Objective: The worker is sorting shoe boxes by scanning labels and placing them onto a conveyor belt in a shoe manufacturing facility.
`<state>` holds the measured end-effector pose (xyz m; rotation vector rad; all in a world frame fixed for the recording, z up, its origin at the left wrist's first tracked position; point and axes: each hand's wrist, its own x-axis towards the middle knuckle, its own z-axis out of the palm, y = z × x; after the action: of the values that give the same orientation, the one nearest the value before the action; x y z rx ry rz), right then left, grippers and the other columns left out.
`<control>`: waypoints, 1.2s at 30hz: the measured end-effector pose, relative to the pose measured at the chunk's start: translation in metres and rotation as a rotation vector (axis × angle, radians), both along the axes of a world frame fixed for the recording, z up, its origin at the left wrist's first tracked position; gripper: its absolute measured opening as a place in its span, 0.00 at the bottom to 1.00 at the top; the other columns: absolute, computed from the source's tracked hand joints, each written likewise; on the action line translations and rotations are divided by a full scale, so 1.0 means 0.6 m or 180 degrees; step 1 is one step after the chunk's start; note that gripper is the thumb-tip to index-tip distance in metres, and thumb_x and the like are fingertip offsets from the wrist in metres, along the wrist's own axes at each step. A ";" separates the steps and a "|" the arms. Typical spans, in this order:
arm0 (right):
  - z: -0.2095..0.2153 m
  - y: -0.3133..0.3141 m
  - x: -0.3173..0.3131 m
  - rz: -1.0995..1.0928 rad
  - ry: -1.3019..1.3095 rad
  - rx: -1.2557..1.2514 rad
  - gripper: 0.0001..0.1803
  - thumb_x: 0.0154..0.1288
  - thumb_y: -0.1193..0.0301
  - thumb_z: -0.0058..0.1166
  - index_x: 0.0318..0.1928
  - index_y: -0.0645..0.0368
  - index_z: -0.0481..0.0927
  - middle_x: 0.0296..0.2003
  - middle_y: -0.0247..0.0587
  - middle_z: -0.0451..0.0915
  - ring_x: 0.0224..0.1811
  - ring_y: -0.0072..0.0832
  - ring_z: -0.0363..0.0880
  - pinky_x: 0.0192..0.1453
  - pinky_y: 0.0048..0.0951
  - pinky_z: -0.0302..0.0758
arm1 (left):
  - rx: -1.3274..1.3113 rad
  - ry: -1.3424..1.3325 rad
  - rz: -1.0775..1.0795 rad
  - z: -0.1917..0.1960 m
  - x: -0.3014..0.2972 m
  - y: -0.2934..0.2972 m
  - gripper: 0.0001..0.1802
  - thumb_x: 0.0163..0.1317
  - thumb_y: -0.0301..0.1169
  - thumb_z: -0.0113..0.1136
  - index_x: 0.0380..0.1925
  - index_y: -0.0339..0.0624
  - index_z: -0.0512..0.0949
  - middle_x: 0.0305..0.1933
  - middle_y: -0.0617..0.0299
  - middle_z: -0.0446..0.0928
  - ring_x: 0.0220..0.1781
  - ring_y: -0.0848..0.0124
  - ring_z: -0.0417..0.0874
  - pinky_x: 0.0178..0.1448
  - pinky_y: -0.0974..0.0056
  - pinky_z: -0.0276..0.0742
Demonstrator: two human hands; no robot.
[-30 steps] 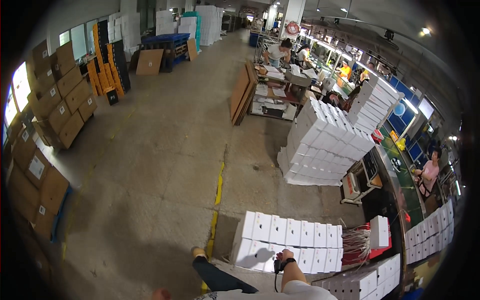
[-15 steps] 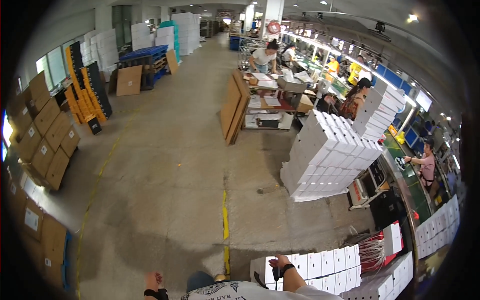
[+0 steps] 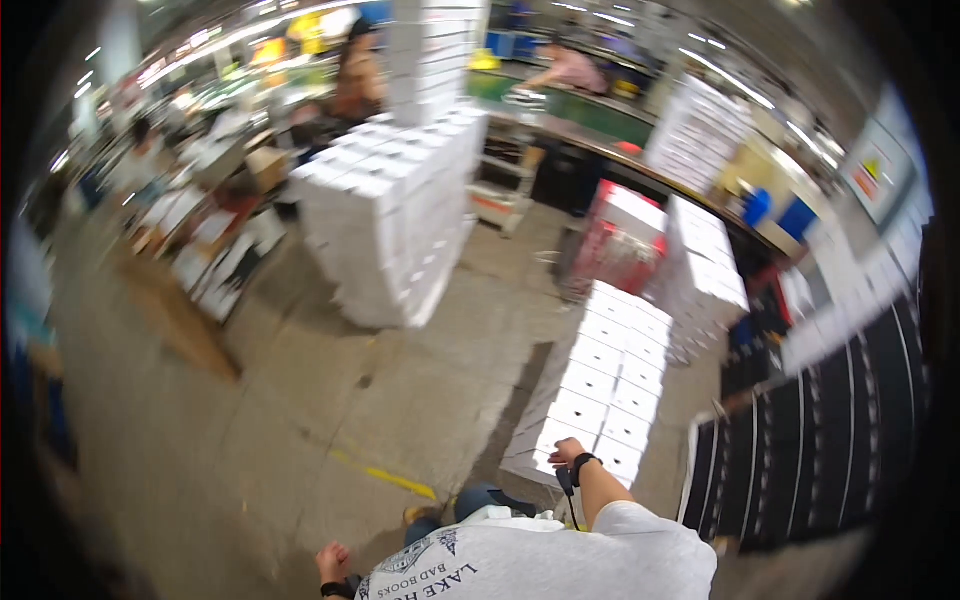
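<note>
head view; boxes under right hand

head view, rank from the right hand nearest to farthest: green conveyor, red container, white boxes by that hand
1. White boxes, near end at the right hand
2. Red container, past the boxes' far end
3. Green conveyor, beyond the container

Box row before conveyor, right of box pile

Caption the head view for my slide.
Right hand at the near end of stacked white cartons, left hand away from them.
</note>
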<state>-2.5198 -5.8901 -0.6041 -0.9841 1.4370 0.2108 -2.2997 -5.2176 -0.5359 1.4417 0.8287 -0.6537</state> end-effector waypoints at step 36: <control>-0.020 -0.449 0.498 0.0935 0.1248 -0.1116 0.19 0.58 0.61 0.51 0.35 0.63 0.87 0.38 0.59 0.85 0.43 0.51 0.85 0.47 0.47 0.79 | -0.0232 -0.2404 -0.7478 0.019 0.991 -1.692 0.16 0.71 0.39 0.46 0.35 0.40 0.78 0.32 0.57 0.80 0.33 0.69 0.79 0.34 0.60 0.73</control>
<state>-2.2212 -6.1596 -0.6163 -1.5058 1.7156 0.3926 -1.7049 -6.2329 -0.5245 1.7934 -1.9058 -1.4586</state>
